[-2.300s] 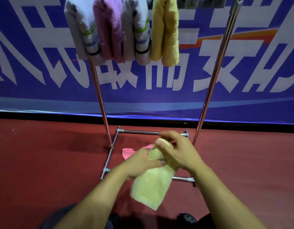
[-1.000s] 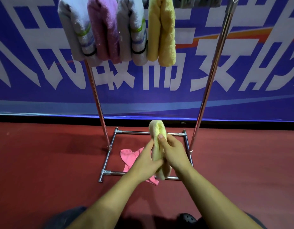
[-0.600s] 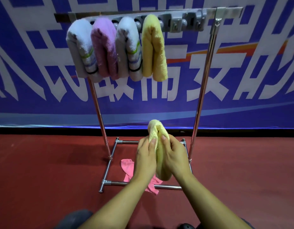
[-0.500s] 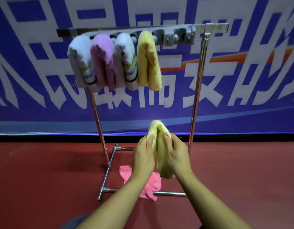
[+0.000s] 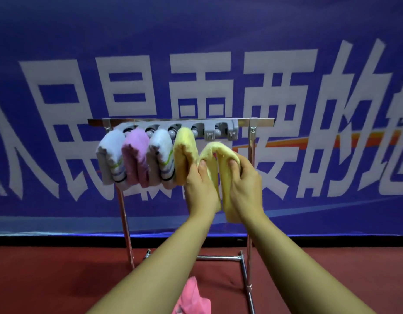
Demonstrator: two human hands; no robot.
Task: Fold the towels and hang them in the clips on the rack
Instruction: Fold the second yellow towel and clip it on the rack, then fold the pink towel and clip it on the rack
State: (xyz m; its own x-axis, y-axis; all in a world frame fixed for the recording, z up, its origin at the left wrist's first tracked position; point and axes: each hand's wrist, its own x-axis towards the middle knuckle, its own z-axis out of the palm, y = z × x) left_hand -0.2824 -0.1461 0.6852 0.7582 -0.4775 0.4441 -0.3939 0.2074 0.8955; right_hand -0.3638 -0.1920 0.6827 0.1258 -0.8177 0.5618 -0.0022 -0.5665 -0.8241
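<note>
Nearest, at the bottom edge, a pink towel [image 5: 192, 298] lies crumpled on the red floor [image 5: 48, 279] inside the rack's base frame, not yet folded.

Above it, two bare forearms reach forward and up. The left hand [image 5: 201, 189] and right hand [image 5: 247, 184] are both closed on a pale yellow towel [image 5: 215, 152], one hand on each hanging side, thumbs pressing into the cloth. The towel is folded over into an arch, its fold uppermost, and its top sits just below the grey clips [image 5: 220, 130] on the rack [image 5: 252, 200].

Judging by this, the step in hand is hanging the fifth towel. The next move calls for raising the fold and pushing it up into a free clip. Two clips at the right end of the bar look free.

Farther along the bar to the left, four folded towels already hang side by side: a grey towel [image 5: 110, 157], a purple towel [image 5: 136, 157], a second grey towel [image 5: 160, 157], and a yellow towel [image 5: 184, 155]. The left hand's knuckles touch or nearly touch the hung yellow one, so it may get nudged. The rack's right post stands close beside the right hand.

Farthest back is a blue banner [image 5: 331, 53] with large white characters.
</note>
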